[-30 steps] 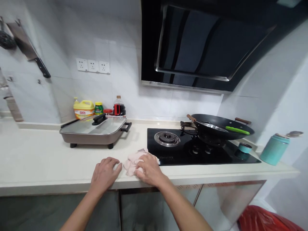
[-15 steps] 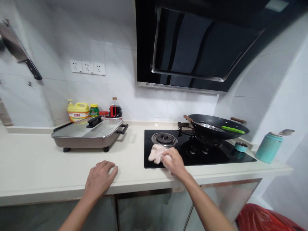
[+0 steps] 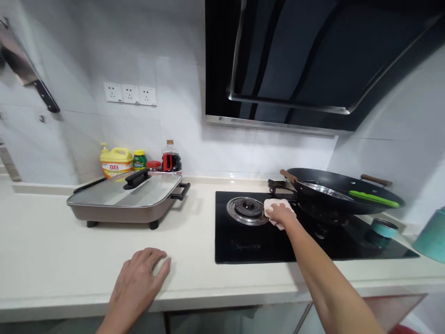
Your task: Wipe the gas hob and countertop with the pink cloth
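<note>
The soft, light cloth (image 3: 277, 202) is lying on the hob (image 3: 250, 239), touching or just beside the burner (image 3: 248, 207), probably bunching easily; its middle is offering the best hold. The right hand (image 3: 282, 215) is gripping it from above; the left hand (image 3: 139, 277) is resting, fingers apart, on the worktop (image 3: 194, 246). One cloth, one wok (image 3: 335, 204), three sockets (image 3: 130, 94) are showing.

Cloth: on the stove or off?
On: the cloth lies on the black stove, beside the round burner, under the right hand.
</note>
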`<state>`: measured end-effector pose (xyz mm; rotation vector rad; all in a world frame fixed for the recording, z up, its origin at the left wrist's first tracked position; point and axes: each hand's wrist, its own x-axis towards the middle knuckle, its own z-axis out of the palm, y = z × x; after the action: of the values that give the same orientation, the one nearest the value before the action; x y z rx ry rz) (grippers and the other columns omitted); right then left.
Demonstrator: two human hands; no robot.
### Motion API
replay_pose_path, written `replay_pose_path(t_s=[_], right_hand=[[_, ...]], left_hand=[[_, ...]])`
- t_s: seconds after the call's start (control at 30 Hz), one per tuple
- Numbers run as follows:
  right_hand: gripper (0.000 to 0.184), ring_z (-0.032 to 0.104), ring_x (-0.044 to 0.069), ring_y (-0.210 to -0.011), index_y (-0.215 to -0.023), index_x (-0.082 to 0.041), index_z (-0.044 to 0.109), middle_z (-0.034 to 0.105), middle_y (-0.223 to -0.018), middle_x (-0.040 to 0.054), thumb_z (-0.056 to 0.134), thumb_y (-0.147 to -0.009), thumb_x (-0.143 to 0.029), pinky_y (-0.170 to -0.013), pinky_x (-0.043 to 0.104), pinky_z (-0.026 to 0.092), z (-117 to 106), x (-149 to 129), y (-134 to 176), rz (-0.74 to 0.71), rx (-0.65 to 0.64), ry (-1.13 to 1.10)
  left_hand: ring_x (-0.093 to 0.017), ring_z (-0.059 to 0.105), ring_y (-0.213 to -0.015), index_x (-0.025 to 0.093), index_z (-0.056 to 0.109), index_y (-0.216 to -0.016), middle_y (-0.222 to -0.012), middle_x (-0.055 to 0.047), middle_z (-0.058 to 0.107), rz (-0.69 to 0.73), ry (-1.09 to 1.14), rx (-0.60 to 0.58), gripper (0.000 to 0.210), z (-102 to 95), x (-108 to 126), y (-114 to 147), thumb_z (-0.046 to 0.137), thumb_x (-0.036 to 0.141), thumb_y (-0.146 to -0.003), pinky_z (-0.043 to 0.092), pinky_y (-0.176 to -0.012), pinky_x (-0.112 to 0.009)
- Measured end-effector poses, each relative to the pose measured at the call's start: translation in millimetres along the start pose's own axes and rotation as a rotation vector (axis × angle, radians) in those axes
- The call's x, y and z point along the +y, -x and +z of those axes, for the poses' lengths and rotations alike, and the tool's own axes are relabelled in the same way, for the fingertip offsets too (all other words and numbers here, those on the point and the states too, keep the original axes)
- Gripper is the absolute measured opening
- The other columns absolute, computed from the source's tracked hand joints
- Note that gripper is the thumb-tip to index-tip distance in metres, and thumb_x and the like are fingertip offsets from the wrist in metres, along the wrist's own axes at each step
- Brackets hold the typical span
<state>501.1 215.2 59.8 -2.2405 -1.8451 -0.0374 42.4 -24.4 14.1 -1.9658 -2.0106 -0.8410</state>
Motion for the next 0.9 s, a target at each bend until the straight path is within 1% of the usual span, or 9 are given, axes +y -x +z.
replay_pose_path(t_s=[0.1, 0.17, 0.3, 0.4, 0.5, 0.6, 0.67, 0.77, 0.9], right_hand=[[0.050, 0.059, 0.041, -0.123, -0.131, -0.033, 0.067, 0.053, -0.146, 0.0200, 0.053, -0.088, -0.055, -0.097, 0.062, 0.041, 9, -4, -14, 0.052, -0.051, 0.033], [0.054, 0.055, 0.042, -0.129, -0.136, -0.031, 0.064, 0.048, -0.151, 0.0220, 0.043, -0.094, -0.057, -0.101, 0.062, 0.037, 12, -7, -15, 0.039, -0.049, 0.047], [0.056, 0.055, 0.037, -0.128, -0.138, -0.024, 0.062, 0.051, -0.144, 0.0232, 0.036, -0.099, -0.056, -0.105, 0.055, 0.035, 12, -9, 8, -0.044, -0.023, 0.067], [0.053, 0.054, 0.036, -0.125, -0.137, -0.024, 0.061, 0.052, -0.139, 0.0204, 0.035, -0.100, -0.053, -0.105, 0.052, 0.036, 11, -12, 42, -0.104, 0.015, 0.081], [0.048, 0.053, 0.036, -0.123, -0.135, -0.025, 0.060, 0.050, -0.138, 0.0187, 0.037, -0.100, -0.049, -0.103, 0.051, 0.036, 8, -18, 85, -0.175, 0.053, 0.084], [0.043, 0.052, 0.035, -0.120, -0.130, -0.026, 0.064, 0.053, -0.134, 0.0167, 0.041, -0.100, -0.048, -0.102, 0.049, 0.037, 2, -30, 131, -0.276, 0.063, 0.063], [0.040, 0.052, 0.032, -0.118, -0.126, -0.028, 0.066, 0.055, -0.132, 0.0135, 0.041, -0.101, -0.048, -0.102, 0.048, 0.037, -2, -44, 160, -0.354, 0.062, 0.042], [0.035, 0.050, 0.029, -0.121, -0.122, -0.031, 0.067, 0.056, -0.136, 0.0085, 0.045, -0.100, -0.048, -0.104, 0.045, 0.036, -2, -77, 196, -0.498, 0.063, -0.021], [0.032, 0.049, 0.027, -0.124, -0.119, -0.030, 0.068, 0.054, -0.140, 0.0068, 0.059, -0.095, -0.049, -0.108, 0.045, 0.035, 4, -122, 229, -0.753, 0.076, -0.197]], left_hand=[[-0.028, 0.064, -0.105, 0.028, 0.073, -0.093, -0.108, -0.006, 0.075, -0.014, 0.013, -0.003, 0.036, 0.6, -2, -1, 0.045, 0.050, -0.092, 0.046, -0.091, -0.040], [-0.028, 0.064, -0.106, 0.027, 0.073, -0.093, -0.107, -0.006, 0.075, -0.012, 0.017, -0.003, 0.037, 0.6, -3, -2, 0.044, 0.051, -0.093, 0.046, -0.091, -0.040], [-0.028, 0.064, -0.105, 0.026, 0.071, -0.093, -0.105, -0.006, 0.075, 0.004, 0.004, 0.024, 0.038, 1.1, -2, 0, 0.043, 0.051, -0.094, 0.045, -0.091, -0.040], [-0.028, 0.064, -0.105, 0.025, 0.071, -0.095, -0.106, -0.006, 0.075, 0.015, -0.025, 0.035, 0.038, 2.2, 0, 1, 0.042, 0.050, -0.095, 0.045, -0.091, -0.040], [-0.028, 0.064, -0.105, 0.025, 0.072, -0.098, -0.108, -0.007, 0.074, 0.043, -0.043, 0.027, 0.038, 2.4, 1, 1, 0.042, 0.048, -0.095, 0.044, -0.091, -0.040], [-0.029, 0.063, -0.105, 0.022, 0.073, -0.100, -0.109, -0.008, 0.074, 0.064, -0.054, 0.006, 0.040, 1.2, 2, 0, 0.042, 0.047, -0.094, 0.044, -0.091, -0.042], [-0.030, 0.063, -0.107, 0.021, 0.074, -0.100, -0.110, -0.009, 0.073, 0.055, -0.063, -0.012, 0.041, -0.3, 4, -1, 0.042, 0.046, -0.094, 0.044, -0.090, -0.042], [-0.031, 0.063, -0.109, 0.021, 0.074, -0.101, -0.113, -0.009, 0.073, 0.037, -0.080, -0.037, 0.041, -2.6, 6, -2, 0.041, 0.044, -0.095, 0.044, -0.090, -0.043], [-0.029, 0.062, -0.109, 0.022, 0.074, -0.101, -0.113, -0.008, 0.073, 0.034, -0.082, -0.053, 0.041, -4.7, 6, -3, 0.041, 0.044, -0.095, 0.044, -0.092, -0.042]])
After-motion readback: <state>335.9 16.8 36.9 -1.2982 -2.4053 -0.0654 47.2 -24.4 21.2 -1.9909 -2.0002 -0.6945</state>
